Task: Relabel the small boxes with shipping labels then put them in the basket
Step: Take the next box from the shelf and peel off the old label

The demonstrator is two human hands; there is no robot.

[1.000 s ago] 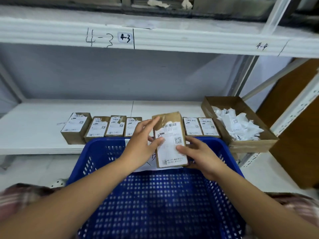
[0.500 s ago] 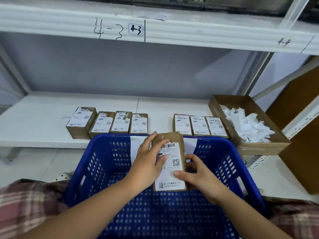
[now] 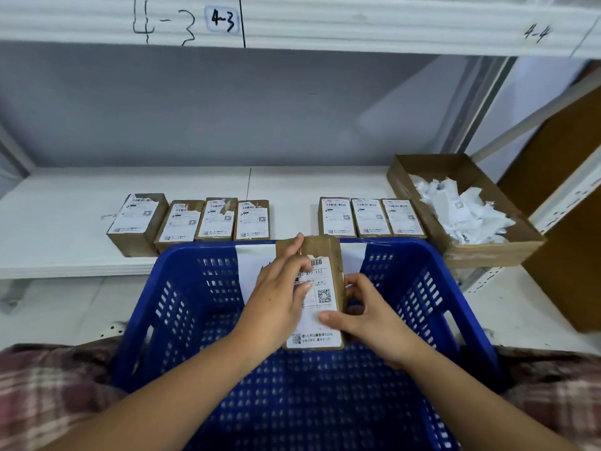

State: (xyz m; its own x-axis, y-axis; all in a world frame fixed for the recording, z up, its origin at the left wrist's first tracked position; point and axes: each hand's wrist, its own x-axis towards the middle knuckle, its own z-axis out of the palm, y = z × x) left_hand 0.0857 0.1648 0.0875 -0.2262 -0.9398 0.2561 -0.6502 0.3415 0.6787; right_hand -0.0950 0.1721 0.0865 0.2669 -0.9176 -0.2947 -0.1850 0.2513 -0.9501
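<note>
A small brown box (image 3: 325, 252) with a white shipping label (image 3: 317, 323) is held over the blue basket (image 3: 182, 307). My left hand (image 3: 279, 297) lies on the label's left side, its fingers reaching the torn top edge of the label. My right hand (image 3: 367, 314) grips the box's right side, thumb pressed on the label. Several more labelled small boxes stand in a row on the white shelf (image 3: 65, 222) behind the basket: one group at the left (image 3: 192, 222), three at the right (image 3: 370, 218).
A shallow cardboard tray (image 3: 487, 255) with crumpled white label scraps (image 3: 461, 213) sits at the shelf's right end. A white sheet (image 3: 250, 265) hangs on the basket's far wall. A brown panel (image 3: 566, 196) stands at the right. The upper shelf edge is marked 4-3 (image 3: 222, 19).
Both hands have brought the box down from in front of the shelf row to inside the basket's far end. My left hand has slid up over the label toward its top edge.
</note>
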